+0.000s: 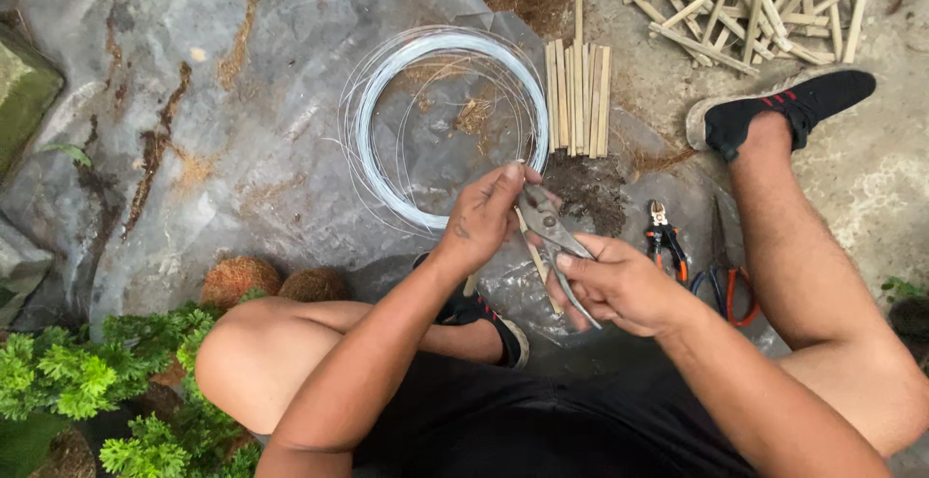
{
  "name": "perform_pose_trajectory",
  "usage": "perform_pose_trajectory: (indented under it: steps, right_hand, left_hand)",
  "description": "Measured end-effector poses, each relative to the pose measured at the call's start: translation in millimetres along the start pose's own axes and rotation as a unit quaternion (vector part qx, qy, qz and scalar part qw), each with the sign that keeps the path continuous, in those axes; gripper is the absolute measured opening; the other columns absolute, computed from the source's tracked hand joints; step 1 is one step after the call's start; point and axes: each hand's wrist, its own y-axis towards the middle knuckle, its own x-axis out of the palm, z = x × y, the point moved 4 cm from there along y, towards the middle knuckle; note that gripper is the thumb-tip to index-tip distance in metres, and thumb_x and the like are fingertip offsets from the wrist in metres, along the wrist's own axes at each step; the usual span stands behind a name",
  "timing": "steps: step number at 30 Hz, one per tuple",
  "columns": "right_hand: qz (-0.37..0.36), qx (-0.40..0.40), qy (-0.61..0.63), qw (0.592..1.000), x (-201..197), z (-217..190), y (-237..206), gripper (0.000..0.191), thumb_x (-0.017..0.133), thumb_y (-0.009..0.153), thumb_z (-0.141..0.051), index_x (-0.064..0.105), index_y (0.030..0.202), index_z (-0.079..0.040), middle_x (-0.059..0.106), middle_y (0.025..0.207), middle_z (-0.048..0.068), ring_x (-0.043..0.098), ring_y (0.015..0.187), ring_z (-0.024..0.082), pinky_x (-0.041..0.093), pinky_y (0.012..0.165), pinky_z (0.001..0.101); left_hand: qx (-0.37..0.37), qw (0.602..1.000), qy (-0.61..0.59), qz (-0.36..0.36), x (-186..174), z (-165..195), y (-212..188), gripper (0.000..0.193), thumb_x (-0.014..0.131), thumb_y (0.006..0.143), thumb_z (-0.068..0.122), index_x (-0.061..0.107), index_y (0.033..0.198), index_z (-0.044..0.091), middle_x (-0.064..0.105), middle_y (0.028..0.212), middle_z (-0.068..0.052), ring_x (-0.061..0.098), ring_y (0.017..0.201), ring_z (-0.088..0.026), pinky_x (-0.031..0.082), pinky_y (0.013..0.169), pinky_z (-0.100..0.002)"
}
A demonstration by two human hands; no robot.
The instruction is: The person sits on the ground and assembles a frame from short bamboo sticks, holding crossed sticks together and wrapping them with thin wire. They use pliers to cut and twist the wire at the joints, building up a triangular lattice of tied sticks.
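Now I am sitting on the ground over a grey plastic sheet [242, 110], and I am going from left to right. At the left edge green plants [68, 372] are growing, and two brown husk balls [242, 278] are lying just beside my left knee. Near the middle a coil of white wire [387, 139] is resting on the sheet. My left hand [484, 217] is pinching its fingers together at the head of the pliers [550, 236]; I cannot tell if a wire is between them. My right hand [619, 284] is closing around the pliers' handles. Behind the hands a neat row of bamboo sticks [578, 96] is lying beside the coil. Orange cutters [666, 241] and scissors [726, 284] are lying right of my hand, near my right leg. A loose stick pile [755, 9] is lying at the top right.
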Motion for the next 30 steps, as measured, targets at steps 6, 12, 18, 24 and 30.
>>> perform_pose_trajectory:
  steps: [6,12,18,24,30]
  right_hand:
    - [0.103,-0.074,-0.410,0.903,4.1,-25.2,-10.5,0.053,0.051,0.098,-0.019,0.044,0.150,-0.010,0.075,0.108,0.005,0.070,0.074,0.017,0.056,0.070,0.0311]
    - [0.196,-0.098,-0.644,0.733,19.2,-41.4,-17.7,0.071,0.055,0.095,-0.019,0.028,0.160,-0.013,0.065,0.124,0.022,0.066,0.100,0.044,0.053,0.085,0.0503]
    - [0.222,-0.105,-0.735,0.632,29.0,-41.4,-17.2,0.074,0.057,0.088,-0.015,0.031,0.158,-0.014,0.065,0.108,0.020,0.068,0.081,0.043,0.055,0.073,0.0538]
    - [0.230,-0.118,-0.741,0.620,31.3,-40.9,-16.0,0.074,0.058,0.087,-0.013,0.034,0.157,-0.014,0.064,0.097,0.019,0.068,0.075,0.041,0.055,0.066,0.0535]
    - [0.220,-0.126,-0.726,0.639,27.7,-39.0,-14.4,0.074,0.057,0.087,-0.012,0.034,0.157,-0.013,0.064,0.096,0.020,0.068,0.076,0.041,0.055,0.067,0.0536]
  left_hand:
    - [-0.039,0.998,-0.029,0.049,-2.8,-8.1,3.0,0.055,0.046,0.103,0.054,0.067,0.114,0.004,0.073,0.084,-0.012,0.045,0.050,-0.007,0.038,0.047,-0.024]
    - [-0.073,0.994,0.007,0.076,-0.8,-10.5,2.6,0.057,0.047,0.100,0.057,0.068,0.111,0.005,0.074,0.083,-0.011,0.046,0.047,-0.008,0.039,0.044,-0.025]
    - [-0.084,0.994,-0.001,0.076,-1.2,-11.2,2.9,0.059,0.049,0.100,0.058,0.069,0.111,0.004,0.072,0.082,-0.013,0.046,0.048,-0.008,0.037,0.044,-0.026]
    - [-0.102,0.991,0.028,0.085,-0.7,-10.1,2.4,0.059,0.048,0.099,0.059,0.069,0.112,0.006,0.075,0.080,-0.011,0.048,0.049,-0.008,0.040,0.045,-0.026]
    - [-0.097,0.990,0.038,0.096,-1.6,-13.5,2.3,0.059,0.050,0.098,0.058,0.070,0.110,0.005,0.073,0.080,-0.010,0.050,0.053,-0.009,0.041,0.049,-0.027]
